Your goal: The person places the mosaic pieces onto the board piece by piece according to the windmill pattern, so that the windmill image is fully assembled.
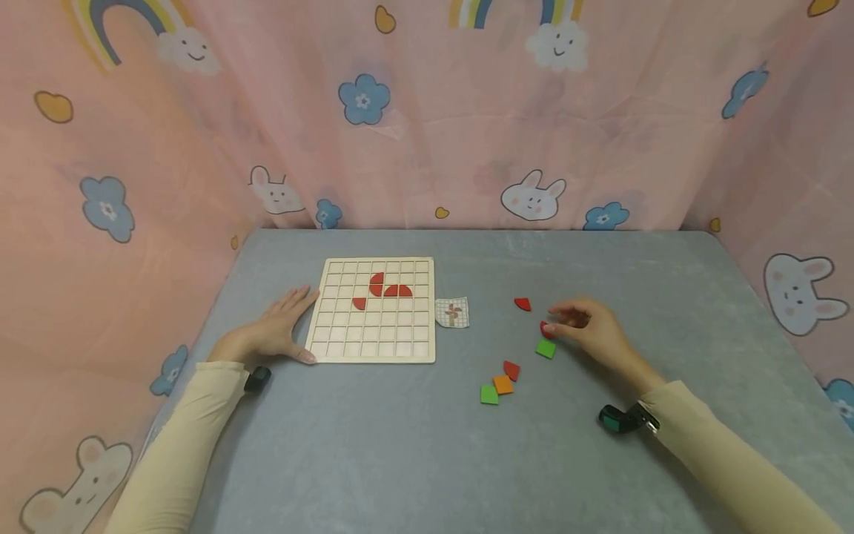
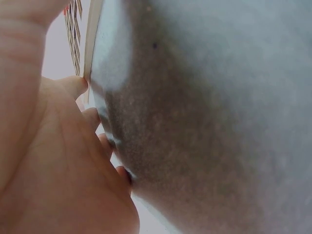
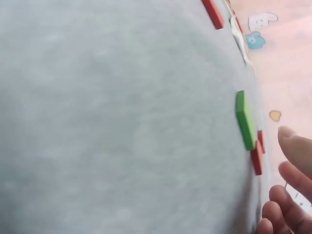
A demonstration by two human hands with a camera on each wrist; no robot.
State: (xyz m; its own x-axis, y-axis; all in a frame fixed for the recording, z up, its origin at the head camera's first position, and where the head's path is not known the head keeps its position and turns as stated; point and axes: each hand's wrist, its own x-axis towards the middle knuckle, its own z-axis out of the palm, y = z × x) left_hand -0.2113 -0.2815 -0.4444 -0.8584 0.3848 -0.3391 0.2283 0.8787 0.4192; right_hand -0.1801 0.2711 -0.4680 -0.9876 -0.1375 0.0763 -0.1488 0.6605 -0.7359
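A pale wooden grid board [image 1: 373, 337] lies left of the middle of the table, with several red quarter-round pieces in its cells. Along the board's left edge rests my left hand [image 1: 270, 330], fingers spread and thumb at the near corner; the left wrist view shows its palm [image 2: 68, 161] beside the edge. My right hand [image 1: 590, 330] hovers at a red quarter-round piece [image 1: 545, 328], thumb and fingers parted and loosely bent. In the right wrist view that red piece [image 3: 257, 158] lies on the table behind a green square [image 3: 245, 119], apart from the thumb [image 3: 295, 146].
A small card [image 1: 452, 313] printed with a pinwheel on a grid touches the board's right side. Loose on the table lie another red piece [image 1: 523, 304], a red piece [image 1: 511, 371], an orange square [image 1: 503, 384] and a green square [image 1: 489, 395]. A pink patterned curtain [image 1: 427, 148] surrounds the table.
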